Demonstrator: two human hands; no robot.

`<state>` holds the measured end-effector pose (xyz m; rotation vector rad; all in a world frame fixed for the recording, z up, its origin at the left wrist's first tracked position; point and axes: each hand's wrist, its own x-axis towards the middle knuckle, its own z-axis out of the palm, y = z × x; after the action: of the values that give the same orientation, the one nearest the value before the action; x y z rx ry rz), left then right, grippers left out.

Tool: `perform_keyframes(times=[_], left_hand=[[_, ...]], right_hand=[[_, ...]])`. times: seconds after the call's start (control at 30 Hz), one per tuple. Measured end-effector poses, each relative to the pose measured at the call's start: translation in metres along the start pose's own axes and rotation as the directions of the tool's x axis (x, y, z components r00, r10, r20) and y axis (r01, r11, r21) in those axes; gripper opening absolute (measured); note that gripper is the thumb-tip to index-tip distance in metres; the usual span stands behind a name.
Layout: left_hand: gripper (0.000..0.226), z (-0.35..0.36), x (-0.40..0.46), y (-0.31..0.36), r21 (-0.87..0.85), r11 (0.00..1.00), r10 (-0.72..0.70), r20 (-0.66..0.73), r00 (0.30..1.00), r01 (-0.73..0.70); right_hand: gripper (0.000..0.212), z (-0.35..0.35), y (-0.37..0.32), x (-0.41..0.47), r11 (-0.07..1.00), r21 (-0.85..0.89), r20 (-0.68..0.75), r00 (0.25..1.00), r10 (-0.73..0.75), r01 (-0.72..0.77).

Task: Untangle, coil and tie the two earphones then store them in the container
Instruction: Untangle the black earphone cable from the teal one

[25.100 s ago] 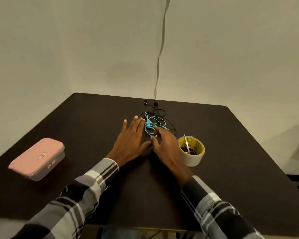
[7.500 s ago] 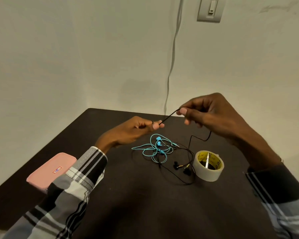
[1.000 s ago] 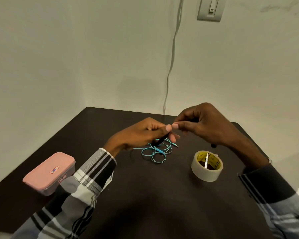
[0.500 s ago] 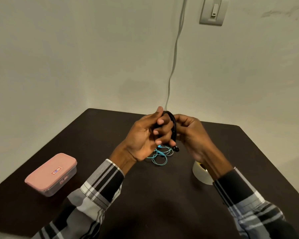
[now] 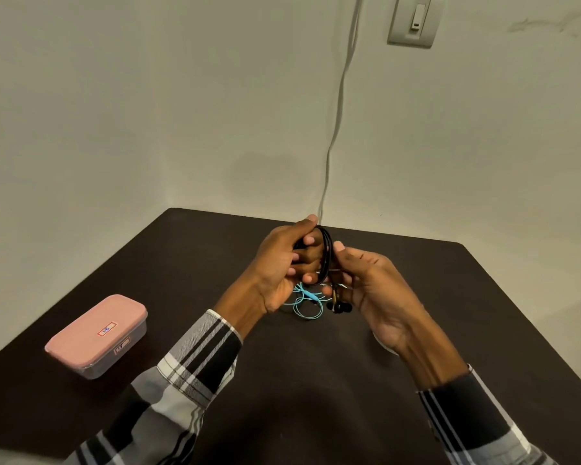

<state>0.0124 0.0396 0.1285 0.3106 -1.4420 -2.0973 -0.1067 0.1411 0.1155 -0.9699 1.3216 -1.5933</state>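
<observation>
The black earphone (image 5: 326, 253) is wound in a coil around the fingers of my left hand (image 5: 284, 263), held above the table. My right hand (image 5: 369, 283) pinches the coil's loose end from the right, and the black earbuds (image 5: 339, 307) dangle below it. The turquoise earphone (image 5: 307, 302) lies loose on the dark table (image 5: 299, 380) under my hands, partly hidden by them. The pink-lidded container (image 5: 96, 335) sits shut at the table's left side.
The tape roll seen earlier is hidden behind my right hand. A pale cable (image 5: 337, 112) runs down the wall to the table's far edge, and a wall switch (image 5: 413, 20) sits at the top right. Walls close the table's far and left sides.
Within the last second my hands came together and rose, with the black cord wound around my left fingers. Since half a second ago the earbuds hang a little lower.
</observation>
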Motion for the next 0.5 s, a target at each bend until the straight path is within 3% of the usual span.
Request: perform_keyframes(times=[0.2,0.37,0.5], left_hand=[[0.046,0.0071,0.0,-0.001,0.269,0.962,0.056,-0.026,0.998,-0.047],[0.046,0.0084,0.0004,-0.0016,0.415,0.907,0.06,0.036,0.998,-0.07],[0.045,0.0057,0.0002,-0.0003,0.487,0.872,-0.01,0.119,0.993,-0.05]], right_hand=[[0.05,-0.0027,0.003,-0.0078,1.0,-0.005,0.023,1.0,-0.007,0.007],[0.021,-0.0034,0.0093,-0.0058,0.999,-0.02,-0.104,0.994,-0.03,0.028],[0.02,-0.0091,0.0095,-0.0053,0.997,-0.082,-0.082,0.996,-0.017,0.01]])
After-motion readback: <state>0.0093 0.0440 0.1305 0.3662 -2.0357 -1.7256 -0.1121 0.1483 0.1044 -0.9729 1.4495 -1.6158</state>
